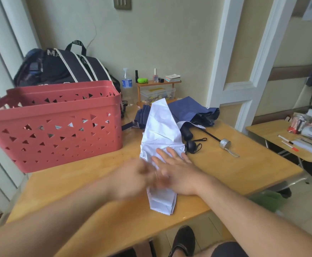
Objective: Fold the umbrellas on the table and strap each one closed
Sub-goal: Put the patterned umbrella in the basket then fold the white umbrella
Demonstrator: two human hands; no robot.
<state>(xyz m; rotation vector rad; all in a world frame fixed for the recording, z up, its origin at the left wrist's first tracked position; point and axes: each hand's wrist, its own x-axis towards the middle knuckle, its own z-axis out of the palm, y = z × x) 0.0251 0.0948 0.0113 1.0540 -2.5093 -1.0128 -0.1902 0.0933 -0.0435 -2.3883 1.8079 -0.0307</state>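
Observation:
A white umbrella [160, 134] lies collapsed on the wooden table [244, 169], its folds running from the near edge towards the back. My right hand [177, 169] lies flat on its middle with fingers straight. My left hand [133, 177] is blurred at the umbrella's left side, touching the cloth; its fingers cannot be made out. Behind the white one lies a navy umbrella [192, 112], loosely bunched, with a black handle [187, 133] and wrist strap. A black shaft ending in a silver cap [225, 143] points to the right.
A red perforated basket [55, 127] stands at the left of the table, with a black backpack [66, 65] behind it. A water bottle [127, 82] and a small wooden shelf [159, 84] with oddments stand at the back. A second table [273, 134] is at the right.

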